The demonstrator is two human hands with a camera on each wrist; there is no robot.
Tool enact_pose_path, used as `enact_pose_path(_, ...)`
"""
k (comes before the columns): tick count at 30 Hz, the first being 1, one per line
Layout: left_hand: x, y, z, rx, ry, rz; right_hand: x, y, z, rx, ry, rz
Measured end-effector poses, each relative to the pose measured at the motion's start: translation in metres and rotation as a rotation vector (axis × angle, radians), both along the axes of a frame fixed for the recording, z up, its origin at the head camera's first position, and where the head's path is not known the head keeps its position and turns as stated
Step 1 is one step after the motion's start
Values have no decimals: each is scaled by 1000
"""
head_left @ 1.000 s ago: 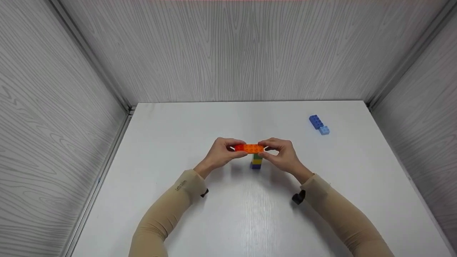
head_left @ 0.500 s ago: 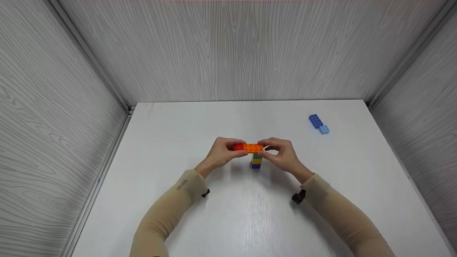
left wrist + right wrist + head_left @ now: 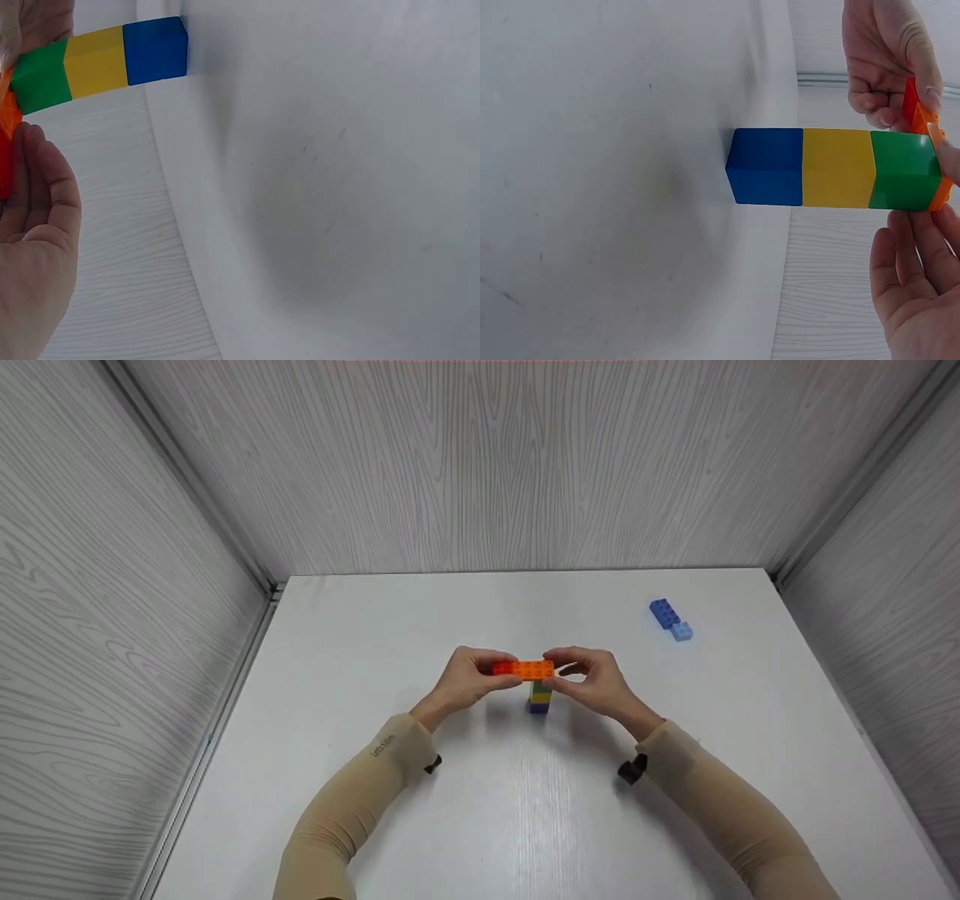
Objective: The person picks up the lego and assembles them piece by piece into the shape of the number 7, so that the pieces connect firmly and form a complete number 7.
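A small upright tower has a blue brick (image 3: 766,166) at the bottom, a yellow brick (image 3: 838,168) in the middle and a green brick (image 3: 904,171) above. Across its top lies a long orange brick (image 3: 533,670), jutting out leftward past the tower. A red brick (image 3: 503,668) continues the row at its left end. My left hand (image 3: 469,679) pinches the red brick between thumb and fingers, partly covering it. At the opposite end, my right hand (image 3: 596,682) pinches the orange brick over the tower, thumb on the near side and fingers on the far side.
Toward the back right of the white table (image 3: 375,622) lie a dark blue brick (image 3: 664,613) and a light blue brick (image 3: 682,631), end to end. Grey wood-grain panels (image 3: 480,465) enclose the table at the back and sides.
My right hand and forearm have shifted very slightly to the right. The left hand, the bricks and the tower look nearly unchanged.
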State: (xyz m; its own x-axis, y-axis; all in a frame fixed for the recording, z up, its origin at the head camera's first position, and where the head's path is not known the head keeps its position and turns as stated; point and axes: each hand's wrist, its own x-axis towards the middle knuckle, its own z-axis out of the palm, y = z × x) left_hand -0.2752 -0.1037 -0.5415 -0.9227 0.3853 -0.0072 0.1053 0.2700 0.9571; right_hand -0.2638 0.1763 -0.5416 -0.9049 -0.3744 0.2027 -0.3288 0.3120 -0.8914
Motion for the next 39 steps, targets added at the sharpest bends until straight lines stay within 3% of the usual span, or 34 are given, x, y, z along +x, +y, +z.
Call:
enact_pose_path(9, 1, 0, -1, -11, 21, -3, -5, 19, 0, 29, 12, -62)
enact_pose_path(18, 0, -1, -2, -12, 8, 0, -24, 62, 9, 127, 73, -271)
enact_pose_path(26, 0, -1, -2, -6, -6, 2, -50, 103, 6, 176, 141, -430)
enact_pose_path(34, 1, -1, 0, -37, -18, 15, -74, 142, -4, 293, 61, -580)
enact_pose_path(39, 1, -1, 2, -61, -8, 12, -85, 160, -13, 352, 24, -618)
